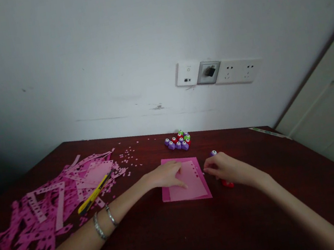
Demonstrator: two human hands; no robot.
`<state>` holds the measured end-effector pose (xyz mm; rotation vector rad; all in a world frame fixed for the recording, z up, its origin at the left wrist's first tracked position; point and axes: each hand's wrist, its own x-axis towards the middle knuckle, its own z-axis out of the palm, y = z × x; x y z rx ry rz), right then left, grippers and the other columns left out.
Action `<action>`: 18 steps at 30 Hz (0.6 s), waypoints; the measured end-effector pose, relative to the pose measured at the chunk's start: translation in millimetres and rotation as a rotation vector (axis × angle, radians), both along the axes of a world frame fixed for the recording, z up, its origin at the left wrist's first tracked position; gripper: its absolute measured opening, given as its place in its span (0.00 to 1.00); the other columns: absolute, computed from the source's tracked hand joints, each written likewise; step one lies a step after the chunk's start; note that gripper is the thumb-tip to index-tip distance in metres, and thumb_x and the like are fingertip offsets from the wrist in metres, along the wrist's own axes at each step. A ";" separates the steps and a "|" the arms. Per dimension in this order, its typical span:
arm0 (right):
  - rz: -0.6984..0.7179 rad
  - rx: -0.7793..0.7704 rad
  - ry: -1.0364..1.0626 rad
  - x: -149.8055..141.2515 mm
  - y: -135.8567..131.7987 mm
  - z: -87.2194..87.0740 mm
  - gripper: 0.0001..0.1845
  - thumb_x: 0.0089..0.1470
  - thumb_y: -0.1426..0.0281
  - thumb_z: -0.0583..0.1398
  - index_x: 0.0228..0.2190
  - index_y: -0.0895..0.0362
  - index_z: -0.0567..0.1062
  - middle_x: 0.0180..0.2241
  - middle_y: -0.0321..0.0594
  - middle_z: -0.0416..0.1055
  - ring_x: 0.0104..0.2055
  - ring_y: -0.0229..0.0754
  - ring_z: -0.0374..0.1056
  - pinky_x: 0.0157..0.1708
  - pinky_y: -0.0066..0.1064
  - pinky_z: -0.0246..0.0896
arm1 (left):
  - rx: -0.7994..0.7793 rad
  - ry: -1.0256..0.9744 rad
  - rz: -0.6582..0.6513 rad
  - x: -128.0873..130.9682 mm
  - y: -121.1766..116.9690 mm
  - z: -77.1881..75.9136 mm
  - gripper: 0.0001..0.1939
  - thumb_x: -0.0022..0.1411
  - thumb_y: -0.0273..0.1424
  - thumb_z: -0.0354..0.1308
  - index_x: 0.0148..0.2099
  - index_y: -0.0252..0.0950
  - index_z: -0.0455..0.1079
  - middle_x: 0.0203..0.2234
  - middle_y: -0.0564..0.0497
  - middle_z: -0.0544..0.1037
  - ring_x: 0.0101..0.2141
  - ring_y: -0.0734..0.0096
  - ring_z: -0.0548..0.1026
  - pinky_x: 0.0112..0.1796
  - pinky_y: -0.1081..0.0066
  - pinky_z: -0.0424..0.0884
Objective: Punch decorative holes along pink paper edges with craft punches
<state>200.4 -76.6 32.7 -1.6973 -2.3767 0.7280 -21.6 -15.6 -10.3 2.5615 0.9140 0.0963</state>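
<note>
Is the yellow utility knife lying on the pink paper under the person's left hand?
No, the yellow utility knife lies further left, on the cut pink paper scraps.

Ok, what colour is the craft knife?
The craft knife is yellow with black parts; head view.

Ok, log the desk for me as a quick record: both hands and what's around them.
Left hand: flat on pale pink paper, which lies on a darker pink sheet
Right hand: at a purple-topped craft punch and a red craft punch; grip unclear
Left wrist: metal bangles
Beyond the sheets: cluster of craft punches
Left of the sheets: yellow utility knife on cut pink paper strips
Surface: dark red table
</note>
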 end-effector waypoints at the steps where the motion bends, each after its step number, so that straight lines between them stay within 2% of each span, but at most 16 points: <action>1: 0.005 -0.015 0.007 2.7 0.6 -2.2 0.15 0.54 0.68 0.50 0.27 0.61 0.74 0.23 0.41 0.71 0.20 0.34 0.64 0.20 0.24 0.56 | 0.014 -0.041 0.016 -1.6 4.3 1.1 0.25 0.49 0.49 0.56 0.40 0.34 0.65 0.36 0.46 0.71 0.35 0.65 0.68 0.32 0.70 0.61; 5: -0.011 -0.074 0.052 11.1 2.5 -7.6 0.15 0.55 0.67 0.50 0.29 0.61 0.73 0.22 0.41 0.71 0.16 0.33 0.63 0.15 0.22 0.54 | 0.082 -0.235 0.197 -13.2 40.4 3.9 0.14 0.55 0.40 0.52 0.36 0.34 0.68 0.30 0.49 0.72 0.30 0.70 0.69 0.31 0.71 0.61; 7: -0.002 -0.068 0.068 12.9 3.4 -8.3 0.15 0.55 0.66 0.50 0.29 0.61 0.73 0.22 0.41 0.71 0.16 0.33 0.63 0.15 0.22 0.54 | 0.166 -0.299 0.358 -19.6 65.2 1.5 0.11 0.55 0.36 0.52 0.32 0.34 0.69 0.29 0.49 0.73 0.30 0.70 0.69 0.31 0.71 0.62; 9: 0.008 -0.055 0.072 13.4 4.2 -8.5 0.15 0.55 0.66 0.50 0.29 0.61 0.73 0.22 0.41 0.71 0.16 0.33 0.63 0.15 0.22 0.54 | 0.183 -0.319 0.502 -23.5 88.4 -3.7 0.09 0.52 0.35 0.55 0.31 0.33 0.70 0.28 0.48 0.74 0.31 0.69 0.70 0.32 0.71 0.62; 13: 0.012 -0.032 0.076 12.8 5.4 -7.8 0.15 0.54 0.66 0.51 0.27 0.61 0.73 0.21 0.41 0.71 0.17 0.33 0.63 0.15 0.22 0.53 | 0.143 -0.318 0.542 -20.6 117.5 -16.0 0.13 0.50 0.36 0.58 0.34 0.31 0.72 0.29 0.46 0.76 0.30 0.69 0.71 0.31 0.72 0.64; 18: 0.037 -0.007 0.070 11.3 5.0 -5.0 0.15 0.54 0.67 0.51 0.26 0.61 0.73 0.21 0.41 0.71 0.17 0.34 0.63 0.15 0.22 0.53 | 0.107 -0.320 0.497 -11.4 126.7 -24.2 0.13 0.48 0.37 0.58 0.32 0.32 0.73 0.25 0.50 0.76 0.28 0.70 0.71 0.29 0.74 0.63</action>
